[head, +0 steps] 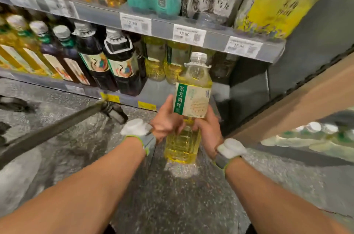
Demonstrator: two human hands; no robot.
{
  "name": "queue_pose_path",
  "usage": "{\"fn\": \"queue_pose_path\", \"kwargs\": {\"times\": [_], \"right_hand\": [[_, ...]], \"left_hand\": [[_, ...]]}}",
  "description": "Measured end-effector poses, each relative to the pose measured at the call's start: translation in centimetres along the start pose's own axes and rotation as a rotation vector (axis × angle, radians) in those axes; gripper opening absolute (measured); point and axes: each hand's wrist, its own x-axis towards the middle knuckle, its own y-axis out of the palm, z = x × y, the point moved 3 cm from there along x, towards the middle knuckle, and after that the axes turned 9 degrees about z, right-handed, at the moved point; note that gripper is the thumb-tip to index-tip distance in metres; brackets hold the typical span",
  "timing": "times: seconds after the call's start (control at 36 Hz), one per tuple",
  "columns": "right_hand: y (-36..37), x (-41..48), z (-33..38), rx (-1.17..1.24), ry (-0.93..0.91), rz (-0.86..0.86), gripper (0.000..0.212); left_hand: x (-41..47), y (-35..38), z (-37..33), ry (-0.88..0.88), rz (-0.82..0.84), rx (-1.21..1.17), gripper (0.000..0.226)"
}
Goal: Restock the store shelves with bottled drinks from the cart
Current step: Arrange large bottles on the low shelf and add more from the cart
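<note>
I hold a large clear bottle of yellow tea (191, 99) upright in front of the lower shelf (149, 95). It has a white cap and a cream label with a green stripe. My left hand (166, 120) grips its middle from the left, thumb up along the label. My right hand (208, 130) grips it from the right, just under the label. Behind the bottle, two similar yellow bottles (164, 61) stand at the back of the shelf, with bare shelf floor in front of them.
Dark tea bottles (118, 65) stand left of the gap, amber ones further left. The upper shelf (210, 38) carries teal, grey and yellow multipacks and price tags. A cart bar (57, 128) crosses at the left. A cardboard box (306, 103) with capped bottles (314, 134) sits at the right.
</note>
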Motion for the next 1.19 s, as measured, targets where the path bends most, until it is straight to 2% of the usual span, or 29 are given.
{"fn": "queue_pose_path", "kwargs": {"times": [0.19, 0.31, 0.44, 0.67, 0.94, 1.19], "right_hand": [[0.1, 4.1, -2.0, -0.011, -0.064, -0.001, 0.064], [-0.3, 6.6, -1.5, -0.080, -0.118, 0.002, 0.073], [-0.3, 8.4, -1.4, -0.165, -0.106, 0.026, 0.082], [-0.7, 9.6, -1.0, -0.312, -0.112, 0.024, 0.086], [-1.4, 9.5, -0.5, -0.370, -0.198, 0.022, 0.079], [-2.2, 9.4, 1.1, -0.423, -0.382, -0.053, 0.073]], "left_hand": [[4.9, -1.6, 1.5, 0.058, 0.035, 0.084, 0.078], [6.9, -2.4, 1.2, 0.165, 0.109, 0.062, 0.091], [8.3, -3.1, 1.5, 0.175, 0.144, 0.194, 0.091], [9.2, -3.4, 1.9, 0.279, 0.158, 0.242, 0.102], [10.3, -3.3, 2.6, 0.371, 0.077, 0.261, 0.108], [11.7, -4.1, 2.2, 0.472, -0.061, 0.354, 0.111]]}}
